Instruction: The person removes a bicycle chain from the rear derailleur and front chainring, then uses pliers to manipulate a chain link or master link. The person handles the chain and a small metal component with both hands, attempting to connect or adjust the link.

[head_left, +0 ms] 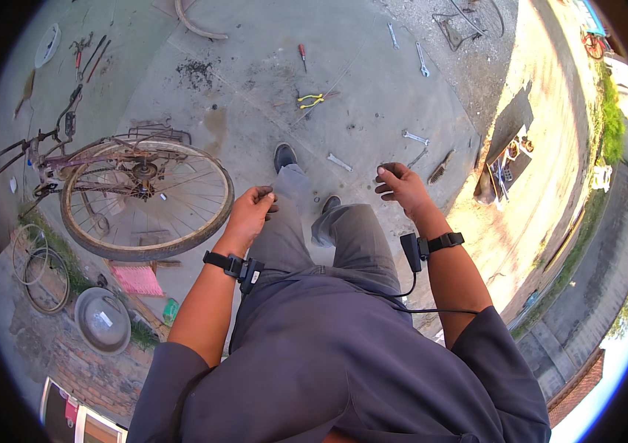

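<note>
My left hand [253, 209] hangs in the air in front of my left thigh, its fingers loosely curled and dark-smudged, with nothing visible in them. To the right, my right hand [400, 187] is held out over the floor with bent fingers apart and no object between them. Neither hand touches anything. Left of my left hand, the nearest large thing is a bicycle wheel [219, 214] on an old, rusty bicycle [52, 164] lying near the ground. A wrench [340, 162] lies on the concrete between and ahead of my hands; another wrench [416, 137] is beyond my right hand.
Yellow-handled pliers [311, 100], a red-handled screwdriver [301, 53] and more wrenches [422, 60] lie ahead. A brush [441, 167] is at right, near a box of parts [507, 167]. A metal basin [103, 320] and loose rims [46, 280] are at lower left.
</note>
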`<move>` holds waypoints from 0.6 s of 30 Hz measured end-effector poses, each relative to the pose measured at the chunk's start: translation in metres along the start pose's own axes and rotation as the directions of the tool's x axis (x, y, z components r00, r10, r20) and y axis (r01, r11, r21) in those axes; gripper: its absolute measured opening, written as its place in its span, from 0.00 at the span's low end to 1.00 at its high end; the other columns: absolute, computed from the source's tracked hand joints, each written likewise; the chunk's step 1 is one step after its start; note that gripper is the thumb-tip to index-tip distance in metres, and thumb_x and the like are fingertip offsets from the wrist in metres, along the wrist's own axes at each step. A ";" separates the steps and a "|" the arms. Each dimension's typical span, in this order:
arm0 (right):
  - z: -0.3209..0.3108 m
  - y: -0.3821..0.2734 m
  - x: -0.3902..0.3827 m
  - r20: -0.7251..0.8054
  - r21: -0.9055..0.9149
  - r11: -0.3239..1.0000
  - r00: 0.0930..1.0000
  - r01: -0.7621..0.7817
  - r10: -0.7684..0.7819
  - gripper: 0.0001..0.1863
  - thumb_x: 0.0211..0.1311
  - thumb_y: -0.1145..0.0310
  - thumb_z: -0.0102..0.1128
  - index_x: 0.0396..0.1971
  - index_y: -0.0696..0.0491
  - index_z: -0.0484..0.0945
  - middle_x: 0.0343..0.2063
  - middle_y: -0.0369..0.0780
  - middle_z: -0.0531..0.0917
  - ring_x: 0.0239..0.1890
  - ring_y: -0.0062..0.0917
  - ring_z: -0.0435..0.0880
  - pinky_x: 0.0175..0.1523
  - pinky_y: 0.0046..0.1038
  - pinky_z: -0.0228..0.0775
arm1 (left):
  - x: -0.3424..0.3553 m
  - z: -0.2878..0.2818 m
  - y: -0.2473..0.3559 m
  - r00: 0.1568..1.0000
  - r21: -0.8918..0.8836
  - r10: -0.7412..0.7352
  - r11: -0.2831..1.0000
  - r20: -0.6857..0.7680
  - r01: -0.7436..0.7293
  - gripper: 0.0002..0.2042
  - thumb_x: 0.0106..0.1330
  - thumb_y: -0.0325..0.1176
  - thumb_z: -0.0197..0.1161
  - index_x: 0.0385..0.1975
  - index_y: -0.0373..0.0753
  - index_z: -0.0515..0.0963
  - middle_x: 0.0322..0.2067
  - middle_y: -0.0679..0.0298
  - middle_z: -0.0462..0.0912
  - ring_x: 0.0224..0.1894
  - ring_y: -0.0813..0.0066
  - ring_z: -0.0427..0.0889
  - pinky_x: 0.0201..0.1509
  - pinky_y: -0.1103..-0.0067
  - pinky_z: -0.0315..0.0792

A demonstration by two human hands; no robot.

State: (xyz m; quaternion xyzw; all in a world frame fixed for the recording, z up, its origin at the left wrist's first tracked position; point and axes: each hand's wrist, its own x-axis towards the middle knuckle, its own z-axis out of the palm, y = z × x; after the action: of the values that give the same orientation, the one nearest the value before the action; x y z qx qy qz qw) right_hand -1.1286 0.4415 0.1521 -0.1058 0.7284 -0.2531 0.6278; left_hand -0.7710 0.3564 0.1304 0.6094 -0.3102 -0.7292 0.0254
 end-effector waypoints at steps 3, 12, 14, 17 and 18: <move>0.020 -0.031 0.030 0.051 -0.097 0.995 0.998 -0.026 0.031 0.24 0.67 0.53 0.66 0.52 0.57 0.77 0.41 0.39 0.84 0.38 0.25 0.85 0.42 0.28 0.77 | 0.012 -0.011 -0.002 1.000 -0.080 0.002 0.997 -0.012 -0.003 0.18 0.76 0.36 0.57 0.59 0.33 0.73 0.48 0.59 0.84 0.45 0.71 0.84 0.46 0.75 0.76; 0.015 -0.083 0.091 0.091 -0.303 0.950 0.990 -0.078 0.111 0.21 0.67 0.57 0.66 0.50 0.58 0.79 0.39 0.39 0.84 0.36 0.24 0.85 0.38 0.28 0.77 | 0.044 -0.017 -0.014 0.984 -0.296 -0.080 0.955 -0.158 0.030 0.15 0.75 0.35 0.58 0.56 0.35 0.75 0.43 0.64 0.86 0.39 0.77 0.85 0.42 0.78 0.74; 0.002 -0.084 0.110 0.096 -0.333 0.939 0.987 -0.087 0.126 0.21 0.67 0.57 0.66 0.50 0.57 0.79 0.39 0.39 0.84 0.36 0.24 0.86 0.38 0.28 0.78 | 0.056 -0.010 -0.014 0.977 -0.292 -0.106 0.955 -0.187 0.048 0.15 0.75 0.35 0.59 0.56 0.35 0.75 0.43 0.64 0.85 0.40 0.77 0.84 0.42 0.79 0.74; -0.023 -0.081 0.147 0.105 -0.386 0.917 0.983 -0.098 0.149 0.21 0.67 0.57 0.66 0.49 0.57 0.79 0.38 0.39 0.85 0.36 0.24 0.86 0.38 0.28 0.78 | 0.080 0.011 -0.015 0.969 -0.322 -0.108 0.946 -0.220 0.033 0.15 0.75 0.35 0.58 0.56 0.35 0.75 0.45 0.62 0.85 0.41 0.75 0.85 0.44 0.78 0.75; -0.030 -0.079 0.162 0.103 -0.410 0.906 0.981 -0.108 0.163 0.20 0.67 0.57 0.66 0.49 0.57 0.79 0.38 0.39 0.85 0.35 0.24 0.86 0.38 0.28 0.78 | 0.089 0.019 -0.015 0.969 -0.352 -0.103 0.936 -0.225 0.018 0.15 0.75 0.35 0.58 0.56 0.36 0.74 0.46 0.61 0.85 0.42 0.75 0.85 0.45 0.78 0.75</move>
State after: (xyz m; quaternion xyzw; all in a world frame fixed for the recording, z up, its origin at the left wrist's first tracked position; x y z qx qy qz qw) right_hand -1.2016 0.3052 0.0553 -0.1986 0.7264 -0.0458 0.6563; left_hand -0.8059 0.3394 0.0464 0.6882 -0.1526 -0.6939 0.1472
